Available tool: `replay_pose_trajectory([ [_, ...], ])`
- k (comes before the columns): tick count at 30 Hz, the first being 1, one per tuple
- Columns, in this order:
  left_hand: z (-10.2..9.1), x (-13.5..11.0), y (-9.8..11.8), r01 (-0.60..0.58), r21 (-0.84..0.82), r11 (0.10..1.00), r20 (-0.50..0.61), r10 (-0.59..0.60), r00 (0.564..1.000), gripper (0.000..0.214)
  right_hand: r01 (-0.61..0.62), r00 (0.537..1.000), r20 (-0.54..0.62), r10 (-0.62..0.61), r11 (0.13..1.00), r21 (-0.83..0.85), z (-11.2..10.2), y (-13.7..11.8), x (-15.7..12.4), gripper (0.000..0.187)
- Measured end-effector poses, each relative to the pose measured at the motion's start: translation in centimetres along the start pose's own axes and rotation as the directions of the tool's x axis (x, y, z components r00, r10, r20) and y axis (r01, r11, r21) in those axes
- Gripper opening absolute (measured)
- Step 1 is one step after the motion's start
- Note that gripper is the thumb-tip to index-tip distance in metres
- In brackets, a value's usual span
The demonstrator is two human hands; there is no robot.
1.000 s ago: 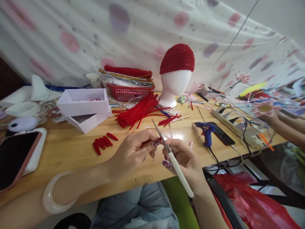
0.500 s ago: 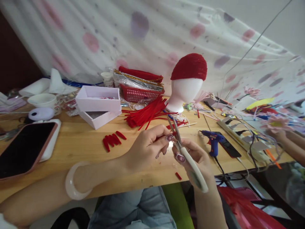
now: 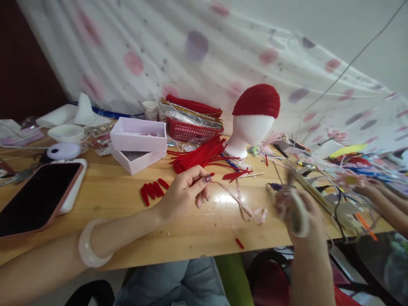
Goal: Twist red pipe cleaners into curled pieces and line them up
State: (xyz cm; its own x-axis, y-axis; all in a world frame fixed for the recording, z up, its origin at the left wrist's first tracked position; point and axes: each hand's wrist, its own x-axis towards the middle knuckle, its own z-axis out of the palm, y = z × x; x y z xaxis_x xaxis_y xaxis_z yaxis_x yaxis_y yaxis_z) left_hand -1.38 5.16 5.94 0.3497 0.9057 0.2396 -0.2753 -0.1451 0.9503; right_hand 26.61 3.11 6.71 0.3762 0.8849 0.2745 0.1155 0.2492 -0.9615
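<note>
My left hand [image 3: 188, 187] is closed in a pinch on a small red fuzzy piece [image 3: 212, 174], of which only the tip shows. Beside those fingertips, a thin pink ribbon [image 3: 239, 199] trails over the tabletop; whether it is held I cannot tell. Off to the right, my right hand [image 3: 307, 212] grips scissors [image 3: 299, 216] with pale handles, blurred by motion, close to a blue glue gun [image 3: 276, 186] that it mostly hides. Several red petal-like pieces [image 3: 154, 190] lie left of my left hand. Behind it is a bundle of red fuzzy stems [image 3: 204, 155].
A white foam head [image 3: 248, 129] wears a red cap [image 3: 258, 102]. Pale boxes [image 3: 138, 134], a red basket [image 3: 188, 131] and a phone [image 3: 38, 197] stand or lie leftward. At right are a power strip [image 3: 314, 187], cables and another person's hands [image 3: 376, 191].
My right hand has carried the scissors away from my left hand, to the right over the glue gun. The pink ribbon has come into view. My left hand keeps its pinch.
</note>
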Motion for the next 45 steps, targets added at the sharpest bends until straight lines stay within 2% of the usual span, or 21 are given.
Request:
replay_pose_trajectory([
  [1, 0.0, 0.2, -0.2, -0.008, -0.023, 1.000, 0.010, 0.008, 1.000, 0.018, -0.039, 0.996, 0.080, 0.045, 0.996, -0.081, 0.3, 0.3, -0.5, 0.033],
  [2, 0.1, 0.4, -0.3, -0.012, -0.038, 0.999, 0.019, 0.013, 1.000, 0.017, -0.042, 0.972, 0.213, 0.094, 0.971, -0.234, 0.9, 0.8, -1.1, 0.032],
  [4, 0.5, 0.5, -0.5, -0.006, -0.039, 0.999, 0.032, 0.007, 0.999, 0.018, 0.109, 0.925, 0.367, 0.097, 0.857, -0.503, 2.5, 1.8, -2.3, 0.023],
  [6, 0.9, 0.4, -0.6, 0.021, -0.017, 1.000, 0.051, -0.020, 0.998, 0.019, 0.281, 0.874, 0.474, 0.110, 0.680, -0.677, 4.0, 2.5, -3.1, 0.020],
  [9, 1.1, 0.0, -0.8, 0.064, 0.003, 0.998, 0.061, -0.064, 0.996, 0.021, 0.485, 0.780, 0.605, 0.160, 0.456, -0.746, 4.9, 2.5, -3.2, 0.028],
  [11, 1.2, -0.2, -0.9, 0.086, 0.014, 0.996, 0.059, -0.086, 0.995, 0.021, 0.553, 0.730, 0.658, 0.186, 0.404, -0.728, 4.9, 1.7, -2.9, 0.021],
  [13, 1.2, -0.3, -0.9, 0.104, 0.038, 0.994, 0.069, -0.106, 0.992, 0.021, 0.546, 0.733, 0.660, 0.162, 0.438, -0.714, 4.9, 0.5, -2.7, 0.015],
  [16, 1.4, -0.6, -0.9, 0.139, 0.099, 0.985, 0.116, -0.150, 0.982, 0.020, 0.471, 0.791, 0.612, 0.005, 0.633, -0.614, 5.6, -1.4, -2.9, 0.022],
  [18, 1.5, -0.8, -0.7, 0.152, 0.131, 0.980, 0.152, -0.171, 0.973, 0.020, 0.448, 0.770, 0.634, -0.064, 0.763, -0.466, 6.4, -2.1, -3.3, 0.020],
  [20, 1.6, -1.0, -0.5, 0.151, 0.145, 0.978, 0.179, -0.176, 0.968, 0.021, 0.443, 0.726, 0.682, -0.088, 0.818, -0.367, 7.2, -2.2, -3.5, 0.017],
  [25, 1.7, -1.0, -0.5, 0.214, 0.142, 0.967, 0.219, -0.241, 0.945, 0.020, 0.469, 0.675, 0.725, -0.141, 0.840, -0.272, 7.8, -0.9, -3.5, 0.024],
  [30, 1.3, -1.1, -1.2, 0.277, 0.138, 0.951, 0.235, -0.303, 0.923, 0.026, 0.386, 0.669, 0.735, -0.109, 0.896, -0.218, 7.0, 0.0, -3.8, 0.021],
  [33, 1.2, -1.0, -1.7, 0.292, 0.126, 0.948, 0.185, -0.312, 0.932, 0.030, 0.356, 0.687, 0.720, -0.102, 0.911, -0.210, 6.7, 0.6, -4.1, 0.019],
  [37, 1.1, -0.7, -2.3, 0.336, 0.107, 0.936, 0.033, -0.341, 0.939, 0.033, 0.364, 0.746, 0.647, -0.155, 0.910, -0.201, 6.7, 1.5, -4.6, 0.022],
  [40, 1.0, -0.2, -2.5, 0.353, 0.095, 0.931, -0.065, -0.348, 0.935, 0.037, 0.345, 0.783, 0.605, -0.146, 0.911, -0.227, 6.7, 2.0, -5.2, 0.025],
  [42, 0.9, 0.1, -2.4, 0.359, 0.079, 0.930, -0.092, -0.351, 0.932, 0.038, 0.311, 0.788, 0.607, -0.106, 0.919, -0.242, 6.8, 2.1, -5.6, 0.026],
  [45, 0.8, 0.3, -2.2, 0.375, 0.069, 0.924, -0.082, -0.369, 0.926, 0.038, 0.249, 0.762, 0.646, -0.037, 0.938, -0.241, 7.1, 2.2, -6.3, 0.028],
])
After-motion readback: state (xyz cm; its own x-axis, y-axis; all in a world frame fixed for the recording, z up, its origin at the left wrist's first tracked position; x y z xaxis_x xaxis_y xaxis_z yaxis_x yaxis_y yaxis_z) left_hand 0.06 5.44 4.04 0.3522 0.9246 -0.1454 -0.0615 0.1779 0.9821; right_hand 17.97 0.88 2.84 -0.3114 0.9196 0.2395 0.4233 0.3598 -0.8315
